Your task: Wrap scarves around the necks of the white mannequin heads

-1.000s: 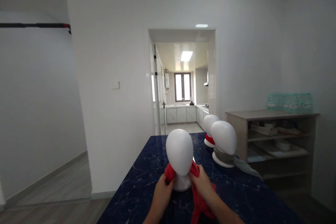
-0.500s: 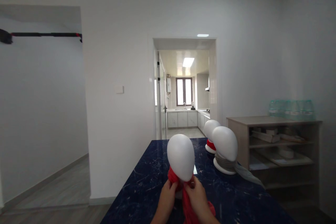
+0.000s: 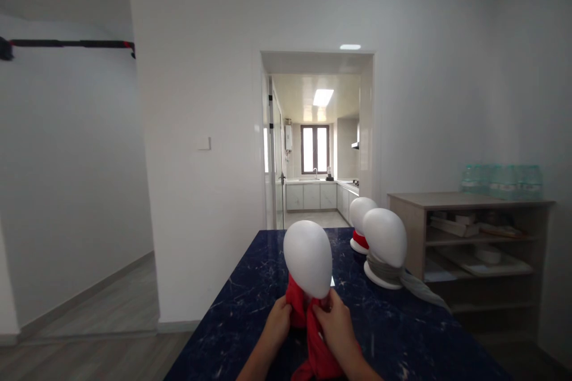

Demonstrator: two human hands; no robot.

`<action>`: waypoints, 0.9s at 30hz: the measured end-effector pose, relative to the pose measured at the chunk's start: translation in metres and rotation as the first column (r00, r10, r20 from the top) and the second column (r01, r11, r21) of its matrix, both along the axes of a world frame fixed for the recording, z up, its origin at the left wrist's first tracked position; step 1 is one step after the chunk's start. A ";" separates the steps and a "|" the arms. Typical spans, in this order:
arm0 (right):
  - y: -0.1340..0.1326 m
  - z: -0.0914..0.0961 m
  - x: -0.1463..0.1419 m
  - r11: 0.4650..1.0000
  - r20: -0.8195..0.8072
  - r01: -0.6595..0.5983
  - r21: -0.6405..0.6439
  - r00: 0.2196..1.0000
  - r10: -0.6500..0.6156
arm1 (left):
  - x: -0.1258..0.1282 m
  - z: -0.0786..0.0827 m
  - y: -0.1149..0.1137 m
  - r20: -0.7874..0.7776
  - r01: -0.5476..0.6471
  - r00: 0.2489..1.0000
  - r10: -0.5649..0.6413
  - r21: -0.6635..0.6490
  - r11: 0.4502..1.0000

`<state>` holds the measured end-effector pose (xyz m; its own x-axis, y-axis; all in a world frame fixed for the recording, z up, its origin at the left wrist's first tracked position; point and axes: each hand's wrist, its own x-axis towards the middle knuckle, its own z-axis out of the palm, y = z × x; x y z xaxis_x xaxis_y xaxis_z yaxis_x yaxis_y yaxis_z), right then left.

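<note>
A white mannequin head (image 3: 308, 257) stands in front of me on a dark blue marbled table (image 3: 241, 303). Around its neck goes a red scarf (image 3: 318, 348), one end of which hangs down toward me. My left hand (image 3: 280, 317) is closed on the scarf at the left side of the neck. On the right of the neck, my right hand (image 3: 334, 322) pinches the scarf where it hangs down. Parts of the fingertips are hidden by the cloth.
To the right stand a mannequin head with a grey scarf (image 3: 385, 238) and, behind it, another with a red scarf (image 3: 361, 214). A wooden shelf unit (image 3: 406, 214) bears water bottles (image 3: 503, 181). A doorway beyond the table leads to a kitchen.
My left hand has moved slightly left, drawing the scarf outward from the neck. My right hand still grips the hanging part. The view has tipped slightly downward and shifted.
</note>
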<state>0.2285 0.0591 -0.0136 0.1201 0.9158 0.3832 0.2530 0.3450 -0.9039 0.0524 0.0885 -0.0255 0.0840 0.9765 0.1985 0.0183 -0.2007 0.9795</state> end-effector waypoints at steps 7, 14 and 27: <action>-0.003 -0.001 -0.003 0.992 0.032 -0.122 -0.029 0.992 0.123 | -0.005 0.007 -0.005 -0.098 0.005 0.995 0.004 0.091 0.996; -0.011 0.001 -0.012 0.984 0.083 -0.149 0.100 0.987 0.141 | -0.008 0.013 -0.009 -0.119 0.096 0.989 -0.082 0.114 0.989; 0.000 -0.011 -0.019 0.912 -0.225 -0.408 0.036 0.886 0.405 | -0.001 0.024 -0.018 -0.329 0.094 0.943 -0.047 0.130 0.987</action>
